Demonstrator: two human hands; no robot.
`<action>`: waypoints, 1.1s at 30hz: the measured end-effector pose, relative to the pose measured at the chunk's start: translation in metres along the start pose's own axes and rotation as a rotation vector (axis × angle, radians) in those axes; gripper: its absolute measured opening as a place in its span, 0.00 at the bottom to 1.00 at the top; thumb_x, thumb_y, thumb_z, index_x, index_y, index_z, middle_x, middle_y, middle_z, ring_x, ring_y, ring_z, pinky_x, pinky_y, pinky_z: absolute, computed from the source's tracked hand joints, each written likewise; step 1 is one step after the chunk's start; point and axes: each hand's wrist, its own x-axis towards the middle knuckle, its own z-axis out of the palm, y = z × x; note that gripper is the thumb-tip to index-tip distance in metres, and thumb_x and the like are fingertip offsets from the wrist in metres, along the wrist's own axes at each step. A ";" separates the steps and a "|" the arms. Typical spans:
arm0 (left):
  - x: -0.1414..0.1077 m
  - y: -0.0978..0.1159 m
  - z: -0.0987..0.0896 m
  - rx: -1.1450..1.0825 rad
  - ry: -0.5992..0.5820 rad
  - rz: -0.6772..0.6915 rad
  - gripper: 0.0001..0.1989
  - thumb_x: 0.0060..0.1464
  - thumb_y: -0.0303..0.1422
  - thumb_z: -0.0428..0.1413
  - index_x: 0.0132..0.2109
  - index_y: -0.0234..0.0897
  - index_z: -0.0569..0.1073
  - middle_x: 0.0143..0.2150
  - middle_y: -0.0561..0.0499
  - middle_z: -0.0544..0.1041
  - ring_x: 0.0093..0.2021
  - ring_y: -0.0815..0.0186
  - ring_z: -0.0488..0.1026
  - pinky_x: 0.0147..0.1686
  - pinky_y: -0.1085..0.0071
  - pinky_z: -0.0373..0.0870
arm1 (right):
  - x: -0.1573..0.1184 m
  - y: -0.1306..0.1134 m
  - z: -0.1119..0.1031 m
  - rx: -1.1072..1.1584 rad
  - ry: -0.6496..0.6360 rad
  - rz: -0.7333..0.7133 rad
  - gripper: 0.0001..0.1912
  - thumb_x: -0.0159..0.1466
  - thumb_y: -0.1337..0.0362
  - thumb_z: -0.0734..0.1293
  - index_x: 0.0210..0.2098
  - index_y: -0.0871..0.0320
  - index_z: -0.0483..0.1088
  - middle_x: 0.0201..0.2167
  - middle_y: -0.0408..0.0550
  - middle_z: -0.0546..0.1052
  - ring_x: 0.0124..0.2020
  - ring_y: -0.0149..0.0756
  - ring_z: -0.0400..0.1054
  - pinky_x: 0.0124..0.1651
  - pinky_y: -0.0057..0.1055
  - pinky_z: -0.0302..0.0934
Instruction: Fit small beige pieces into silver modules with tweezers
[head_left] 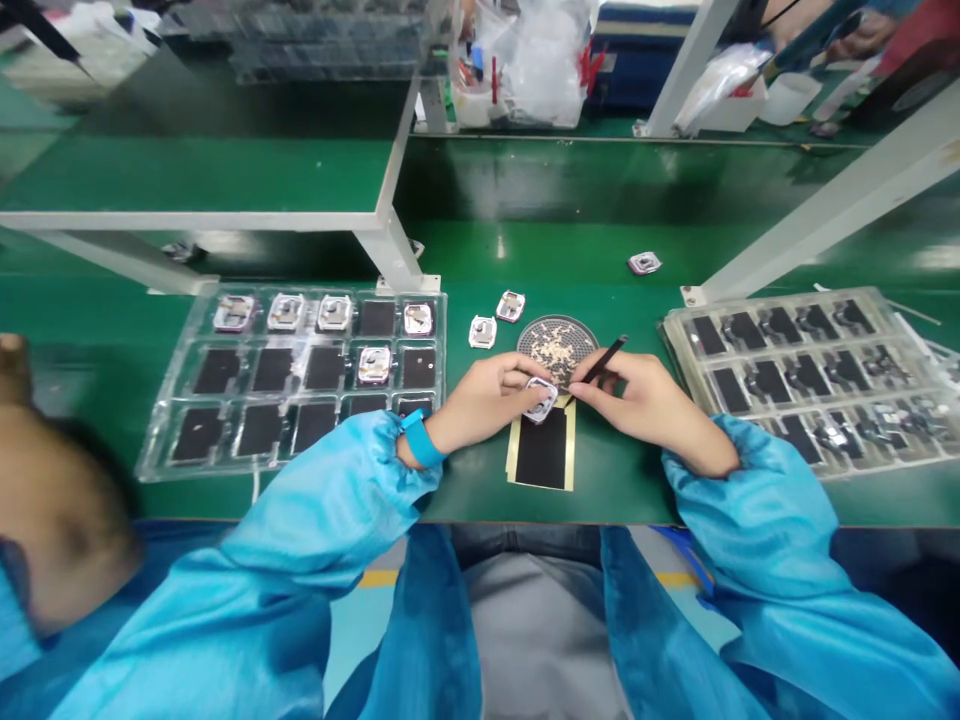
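The left hand (487, 400) pinches a small rounded-rectangular metal frame (541, 400) at its edge, fingers closed narrowly on it. The frame sits above the middle of the bench (465, 490), just over a black pad on a cream backing sheet (544, 450), with its long axis tilted from lower left to upper right (any print on it is too small to read). The right hand (645, 400) grips slim black tweezers (604, 360), whose tips point down and left to just beside the frame's right edge. A round mesh tray (557, 345) holding small gold parts lies just beyond the hands, and two similar loose frames (482, 331) lie beside it. To the left, a clear plastic tray (154, 440) holds black pads and more frames in its pockets; to the right, a second clear tray (750, 320) holds black pads with dark parts.
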 end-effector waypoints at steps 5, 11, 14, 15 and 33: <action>0.000 0.001 0.004 -0.083 0.098 -0.015 0.11 0.55 0.31 0.65 0.44 0.32 0.74 0.30 0.49 0.81 0.27 0.67 0.79 0.25 0.72 0.79 | -0.001 -0.005 -0.003 0.050 -0.004 -0.001 0.06 0.66 0.59 0.72 0.37 0.55 0.76 0.32 0.46 0.80 0.28 0.34 0.70 0.32 0.33 0.66; 0.001 -0.001 0.006 -0.111 0.124 -0.006 0.13 0.53 0.31 0.66 0.42 0.35 0.70 0.29 0.51 0.80 0.25 0.67 0.78 0.23 0.72 0.79 | -0.008 -0.013 -0.003 0.251 0.238 -0.165 0.04 0.64 0.66 0.73 0.40 0.53 0.76 0.37 0.48 0.81 0.39 0.41 0.77 0.43 0.40 0.72; 0.001 -0.003 0.007 -0.099 0.139 0.004 0.15 0.52 0.29 0.67 0.41 0.36 0.68 0.29 0.52 0.79 0.23 0.68 0.77 0.21 0.74 0.77 | -0.007 -0.015 0.004 0.279 0.336 -0.302 0.07 0.64 0.69 0.73 0.40 0.52 0.76 0.36 0.48 0.81 0.40 0.44 0.78 0.45 0.44 0.73; 0.001 -0.004 0.007 -0.105 0.142 0.003 0.14 0.52 0.29 0.66 0.40 0.36 0.68 0.28 0.53 0.79 0.23 0.68 0.77 0.21 0.74 0.77 | -0.006 -0.015 0.006 0.267 0.346 -0.342 0.08 0.63 0.70 0.73 0.41 0.51 0.76 0.36 0.48 0.82 0.40 0.44 0.78 0.45 0.45 0.74; 0.001 -0.010 0.006 -0.085 0.142 0.056 0.10 0.56 0.28 0.64 0.42 0.35 0.70 0.30 0.53 0.79 0.25 0.68 0.80 0.24 0.74 0.79 | 0.000 -0.014 0.016 0.043 0.284 -0.444 0.11 0.63 0.73 0.71 0.42 0.51 0.76 0.38 0.49 0.83 0.41 0.44 0.78 0.44 0.45 0.73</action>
